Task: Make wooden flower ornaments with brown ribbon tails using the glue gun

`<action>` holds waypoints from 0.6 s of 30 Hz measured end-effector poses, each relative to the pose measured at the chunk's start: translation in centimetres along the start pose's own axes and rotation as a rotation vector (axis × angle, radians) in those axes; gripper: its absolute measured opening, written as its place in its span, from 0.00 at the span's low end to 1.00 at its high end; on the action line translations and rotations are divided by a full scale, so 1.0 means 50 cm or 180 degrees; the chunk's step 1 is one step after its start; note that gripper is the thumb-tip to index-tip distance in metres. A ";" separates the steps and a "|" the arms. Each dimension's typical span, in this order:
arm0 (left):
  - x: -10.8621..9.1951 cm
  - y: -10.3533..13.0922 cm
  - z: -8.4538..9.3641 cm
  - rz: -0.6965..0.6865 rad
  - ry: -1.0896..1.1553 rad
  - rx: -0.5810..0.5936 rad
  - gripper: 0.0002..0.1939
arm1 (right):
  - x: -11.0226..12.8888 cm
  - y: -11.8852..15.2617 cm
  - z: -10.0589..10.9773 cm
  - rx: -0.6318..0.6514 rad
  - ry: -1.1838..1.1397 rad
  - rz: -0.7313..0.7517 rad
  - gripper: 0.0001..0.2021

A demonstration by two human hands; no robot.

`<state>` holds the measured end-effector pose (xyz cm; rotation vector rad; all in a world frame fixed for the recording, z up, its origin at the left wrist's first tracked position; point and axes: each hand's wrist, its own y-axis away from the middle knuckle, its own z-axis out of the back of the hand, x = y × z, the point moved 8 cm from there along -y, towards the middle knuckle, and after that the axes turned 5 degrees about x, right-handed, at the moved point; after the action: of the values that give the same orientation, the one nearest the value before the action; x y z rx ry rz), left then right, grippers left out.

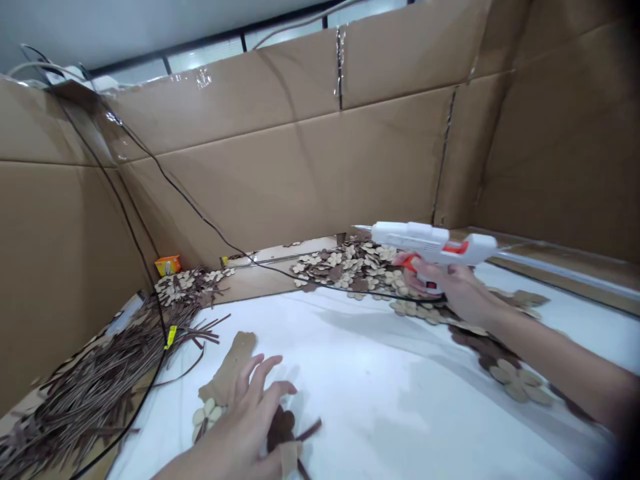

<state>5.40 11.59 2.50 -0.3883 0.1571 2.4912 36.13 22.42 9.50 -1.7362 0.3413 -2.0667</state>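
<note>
My right hand (440,283) is wrapped round the handle of a white glue gun (415,240) with an orange trigger, its nozzle pointing left. A clear glue stick (565,268) sticks out of its back. Low on the white board, my left hand (255,413) has its fingers spread and bent over a dark brown flower piece (281,427) with a thin brown strip (310,430). Just left of that hand lie a cream flower (207,415) and a tan piece (233,367). A tan band is wrapped round the left thumb.
Many brown strips (110,373) lie in a pile at the left. Cream and brown flowers (350,267) are heaped along the back, others (520,381) at the right. A black cord (200,217) crosses to the glue gun. Cardboard walls (280,167) surround the white board (360,373).
</note>
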 end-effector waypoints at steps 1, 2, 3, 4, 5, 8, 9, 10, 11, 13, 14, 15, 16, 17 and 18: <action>-0.012 -0.009 0.017 -0.0038 0.0046 -0.0005 0.22 | 0.009 0.001 0.016 -0.0064 0.0119 0.0078 0.14; -0.025 -0.023 0.038 -0.0055 0.0102 -0.0058 0.20 | 0.014 0.002 0.028 -0.0114 0.0201 0.0131 0.13; -0.042 -0.043 0.056 -0.0133 0.0124 -0.0055 0.18 | 0.016 0.003 0.036 -0.0165 0.0251 0.0157 0.13; -0.061 -0.071 0.071 -0.0231 0.0122 -0.0063 0.16 | 0.014 0.004 0.041 -0.0217 0.0261 0.0157 0.13; -0.077 -0.106 0.081 -0.0292 0.0083 -0.0054 0.15 | 0.009 0.005 0.044 -0.0260 0.0237 0.0126 0.13; -0.115 -0.242 0.063 -0.0474 -0.0465 0.0073 0.14 | -0.011 0.010 0.046 -0.0388 0.0091 -0.0031 0.13; -0.118 -0.291 0.052 -0.0441 -0.0535 0.0042 0.15 | -0.015 0.013 0.047 -0.0438 0.0062 -0.0056 0.14; -0.118 -0.337 0.039 -0.0401 -0.0570 -0.0001 0.16 | -0.016 0.015 0.049 -0.0483 0.0058 -0.0067 0.14; -0.116 -0.379 0.027 -0.0350 -0.0595 -0.0058 0.17 | -0.015 0.018 0.053 -0.0537 0.0069 -0.0055 0.14; -0.108 -0.443 0.006 -0.0261 -0.0600 -0.0120 0.15 | -0.007 0.023 0.063 -0.0641 0.0085 -0.0007 0.13; -0.104 -0.465 -0.001 -0.0225 -0.0590 -0.0154 0.14 | -0.003 0.025 0.069 -0.0683 0.0089 0.0021 0.13; -0.099 -0.481 -0.005 -0.0190 -0.0579 -0.0190 0.14 | 0.001 0.026 0.074 -0.0715 0.0088 0.0040 0.12; -0.094 -0.492 -0.007 -0.0159 -0.0568 -0.0225 0.15 | 0.003 0.027 0.078 -0.0740 0.0079 0.0050 0.12; -0.090 -0.501 -0.008 -0.0133 -0.0560 -0.0258 0.15 | 0.003 0.028 0.082 -0.0760 0.0064 0.0052 0.11; -0.087 -0.507 -0.008 -0.0112 -0.0554 -0.0288 0.16 | 0.002 0.027 0.085 -0.0772 0.0045 0.0045 0.11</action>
<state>23.73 29.62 2.92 -0.2075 -0.0328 2.4890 40.50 21.51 9.78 -1.8491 0.6296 -2.1003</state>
